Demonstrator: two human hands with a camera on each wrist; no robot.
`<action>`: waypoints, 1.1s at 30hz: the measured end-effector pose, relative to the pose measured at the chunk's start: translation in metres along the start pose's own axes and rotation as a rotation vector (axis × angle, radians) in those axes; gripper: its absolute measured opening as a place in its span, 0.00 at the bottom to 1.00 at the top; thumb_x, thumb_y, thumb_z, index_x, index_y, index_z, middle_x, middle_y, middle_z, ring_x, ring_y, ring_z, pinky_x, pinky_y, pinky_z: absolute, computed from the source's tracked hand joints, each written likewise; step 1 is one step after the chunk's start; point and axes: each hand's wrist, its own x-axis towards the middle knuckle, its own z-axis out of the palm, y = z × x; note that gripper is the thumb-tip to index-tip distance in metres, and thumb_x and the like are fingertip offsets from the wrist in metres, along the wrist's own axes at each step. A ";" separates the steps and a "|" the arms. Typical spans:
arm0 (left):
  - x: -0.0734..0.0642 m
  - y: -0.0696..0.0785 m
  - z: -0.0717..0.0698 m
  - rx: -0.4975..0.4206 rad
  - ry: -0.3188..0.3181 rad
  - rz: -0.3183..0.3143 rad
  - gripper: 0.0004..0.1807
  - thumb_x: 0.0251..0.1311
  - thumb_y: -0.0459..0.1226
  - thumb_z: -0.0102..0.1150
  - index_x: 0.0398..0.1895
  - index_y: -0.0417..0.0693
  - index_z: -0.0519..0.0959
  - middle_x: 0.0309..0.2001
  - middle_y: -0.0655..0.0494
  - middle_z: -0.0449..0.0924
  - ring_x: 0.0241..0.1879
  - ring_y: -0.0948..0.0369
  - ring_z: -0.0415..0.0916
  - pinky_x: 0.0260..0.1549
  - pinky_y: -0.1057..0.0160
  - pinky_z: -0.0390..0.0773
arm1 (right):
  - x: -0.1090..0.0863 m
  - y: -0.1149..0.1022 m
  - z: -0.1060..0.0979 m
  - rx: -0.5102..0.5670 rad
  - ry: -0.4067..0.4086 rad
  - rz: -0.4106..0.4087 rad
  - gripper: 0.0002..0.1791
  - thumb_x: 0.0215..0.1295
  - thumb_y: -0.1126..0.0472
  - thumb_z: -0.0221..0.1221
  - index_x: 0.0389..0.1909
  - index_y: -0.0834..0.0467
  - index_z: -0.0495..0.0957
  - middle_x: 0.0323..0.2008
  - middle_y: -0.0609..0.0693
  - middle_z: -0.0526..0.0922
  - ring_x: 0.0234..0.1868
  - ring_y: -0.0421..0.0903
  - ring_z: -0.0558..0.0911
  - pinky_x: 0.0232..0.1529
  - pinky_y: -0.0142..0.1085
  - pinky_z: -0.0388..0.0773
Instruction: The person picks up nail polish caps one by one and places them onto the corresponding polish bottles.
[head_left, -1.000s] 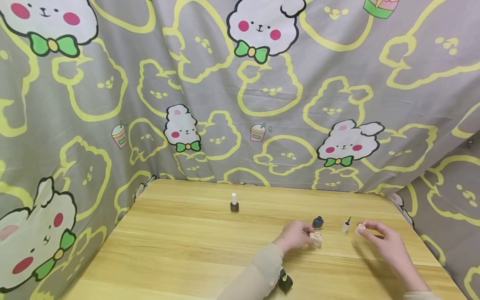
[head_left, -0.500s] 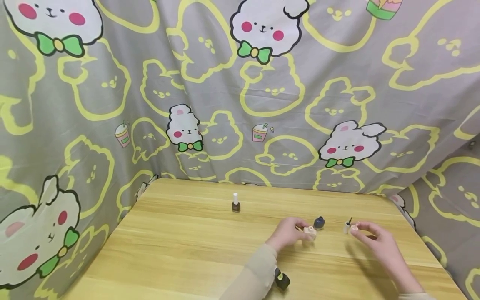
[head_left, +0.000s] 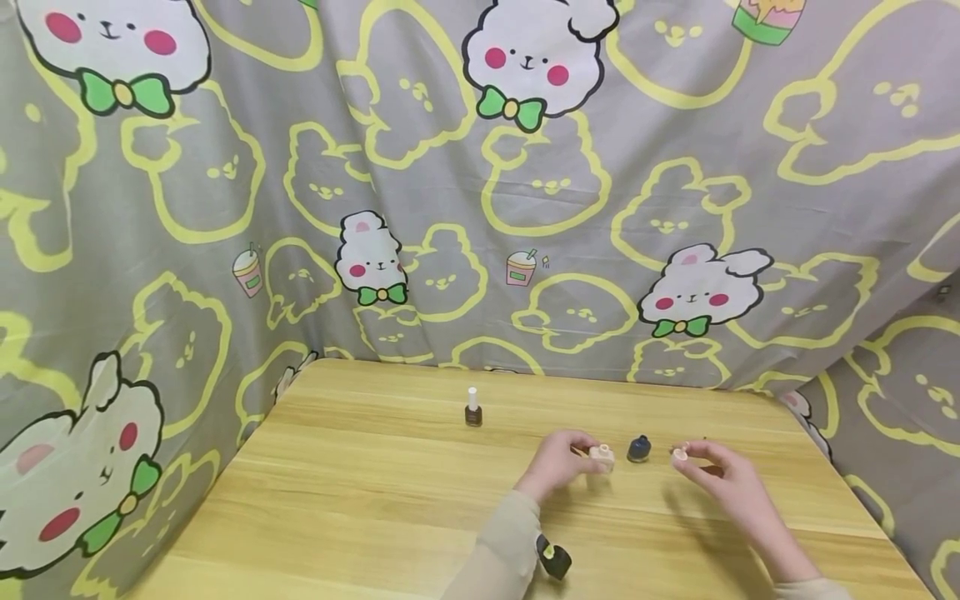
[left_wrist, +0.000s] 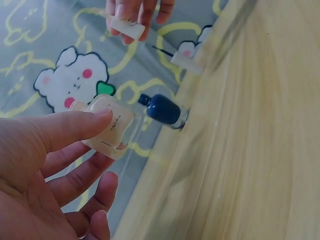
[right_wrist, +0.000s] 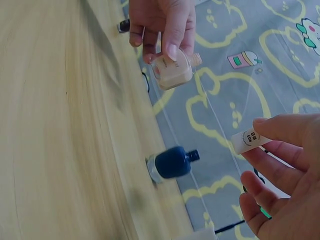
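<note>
My left hand (head_left: pixel 558 465) pinches an uncapped cream nail polish bottle (left_wrist: pixel 112 127) between thumb and fingers, held up in the air with its threaded neck bare. To its right, my right hand (head_left: pixel 727 477) holds a white nail polish cap (right_wrist: pixel 248 140) by thumb and fingertips; small print shows on the cap, and its other end is hidden by the fingers. Between the hands an uncapped navy nail polish bottle (head_left: pixel 639 450) stands upright on the table. Another white cap (left_wrist: pixel 186 63) stands with its dark brush pointing up, mostly hidden behind my right hand in the head view.
A dark nail polish bottle (head_left: pixel 473 414) with a white cap stands farther back on the wooden table (head_left: pixel 360 467). Beside my left sleeve is a black object (head_left: pixel 553 558) with a yellow-green spot. A grey patterned curtain (head_left: pixel 450 192) hangs round the table's back and sides.
Both hands have moved left, carrying the cream bottle and the white cap. The right hand now covers most of the standing brush cap. The navy bottle stays in place.
</note>
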 end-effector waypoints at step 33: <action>-0.001 -0.020 -0.047 -0.097 0.040 0.039 0.17 0.49 0.39 0.73 0.44 0.50 0.85 0.40 0.60 0.82 0.34 0.65 0.74 0.34 0.67 0.73 | 0.022 -0.038 0.062 0.061 0.032 -0.087 0.12 0.62 0.60 0.65 0.44 0.62 0.81 0.42 0.57 0.87 0.36 0.28 0.78 0.38 0.27 0.77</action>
